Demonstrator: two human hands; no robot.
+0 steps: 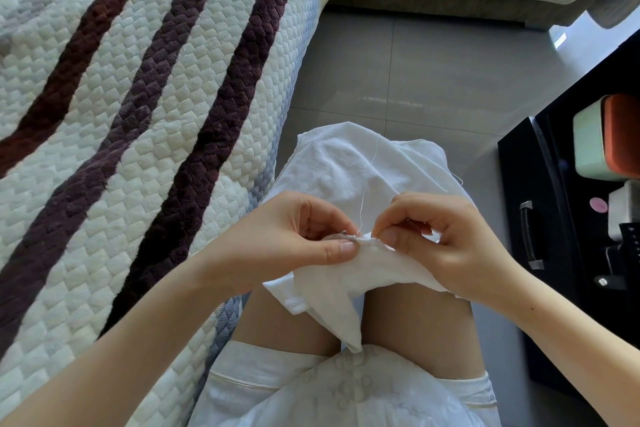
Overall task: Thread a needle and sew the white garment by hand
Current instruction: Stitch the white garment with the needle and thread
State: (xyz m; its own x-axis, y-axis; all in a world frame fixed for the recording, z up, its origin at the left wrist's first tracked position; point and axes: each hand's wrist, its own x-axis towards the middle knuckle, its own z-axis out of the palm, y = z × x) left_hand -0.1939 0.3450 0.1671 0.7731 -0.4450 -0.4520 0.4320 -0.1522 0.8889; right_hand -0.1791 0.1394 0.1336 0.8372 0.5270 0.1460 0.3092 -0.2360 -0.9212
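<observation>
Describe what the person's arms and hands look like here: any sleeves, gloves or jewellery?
The left forearm and right forearm are bare to the frame edge, with no sleeve in view. The left hand and right hand wear no gloves, and no ring, watch or bracelet shows. The nails that show are short and look unpainted.

A seated person works a white garment [341, 168] spread over bare knees, beside a cream quilted cover [138, 107] with dark stripes. The left hand [294, 239] pinches a fold of the cloth between thumb and forefinger; the right hand [440, 246] pinches the same fold just beside it. A white thread [367, 189] rises from the point between them. Any needle is too small to make out. A black cabinet [550, 204] stands on the grey tiled floor [415, 80].
</observation>
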